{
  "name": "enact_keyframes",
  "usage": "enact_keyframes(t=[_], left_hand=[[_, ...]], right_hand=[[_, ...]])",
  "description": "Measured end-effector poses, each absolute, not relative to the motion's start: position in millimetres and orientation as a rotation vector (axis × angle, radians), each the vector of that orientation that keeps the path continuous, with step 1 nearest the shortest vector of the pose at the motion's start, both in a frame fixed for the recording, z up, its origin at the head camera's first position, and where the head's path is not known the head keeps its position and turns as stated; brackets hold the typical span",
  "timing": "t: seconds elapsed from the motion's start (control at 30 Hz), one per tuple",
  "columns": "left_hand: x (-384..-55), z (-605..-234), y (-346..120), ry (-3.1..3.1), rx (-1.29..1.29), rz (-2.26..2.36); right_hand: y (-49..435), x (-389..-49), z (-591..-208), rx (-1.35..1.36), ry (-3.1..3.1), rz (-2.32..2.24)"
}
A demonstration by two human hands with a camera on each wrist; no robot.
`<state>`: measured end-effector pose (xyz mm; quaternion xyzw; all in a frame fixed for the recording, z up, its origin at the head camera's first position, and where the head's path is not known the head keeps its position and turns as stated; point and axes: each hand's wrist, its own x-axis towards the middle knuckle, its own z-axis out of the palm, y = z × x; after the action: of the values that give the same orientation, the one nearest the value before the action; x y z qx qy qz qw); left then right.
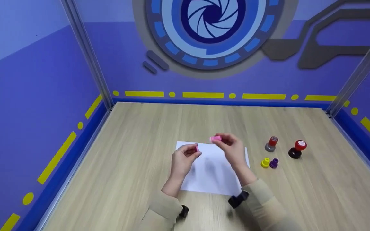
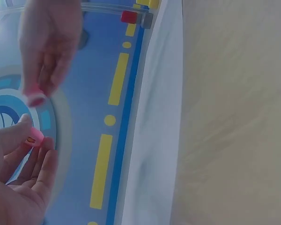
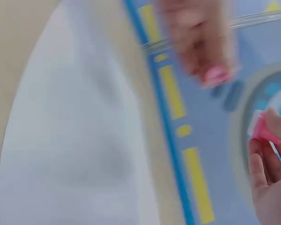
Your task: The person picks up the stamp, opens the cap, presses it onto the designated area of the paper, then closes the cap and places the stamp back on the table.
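In the head view my left hand pinches a small pink cap-like piece between thumb and fingertips. In the left wrist view this pink piece shows an orange mark. My right hand holds a small pink stamp, higher and to the right. Seen from the right wrist, the pink stamp has a pale end turned toward the left hand. The two pink pieces are apart. Both hands are above a white sheet of paper, casting soft shadows on it.
Right of the paper stand a red and grey stamp, a red and black stamp, a small yellow stamp and a small purple stamp. Blue printed walls enclose the wooden table at back and sides.
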<state>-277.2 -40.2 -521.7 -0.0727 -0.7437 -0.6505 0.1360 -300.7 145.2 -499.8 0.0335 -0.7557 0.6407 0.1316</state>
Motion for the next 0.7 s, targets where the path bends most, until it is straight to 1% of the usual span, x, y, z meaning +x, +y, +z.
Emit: enact_keyframes(t=[0.13, 0.23, 0.47, 0.7], left_hand=[[-274.8, -520.2, -36.3, -2.146, -0.257, -1.935], [-273.4, -519.1, -32.8, -2.149, -0.296, -1.988], [-270.7, -522.2, -24.8, -2.18, -0.359, -2.035], [-268.7, -522.8, -21.0, -2.169, -0.386, -2.045]], right_hand=[[152.7, -284.1, -499.7, -0.028, -2.085, 2.119], [153.4, -276.2, -507.1, -0.076, -2.088, 2.188], [150.4, -269.3, -521.2, -0.062, -2.028, 2.285], [148.9, -268.7, -525.6, -0.06, -2.047, 2.312]])
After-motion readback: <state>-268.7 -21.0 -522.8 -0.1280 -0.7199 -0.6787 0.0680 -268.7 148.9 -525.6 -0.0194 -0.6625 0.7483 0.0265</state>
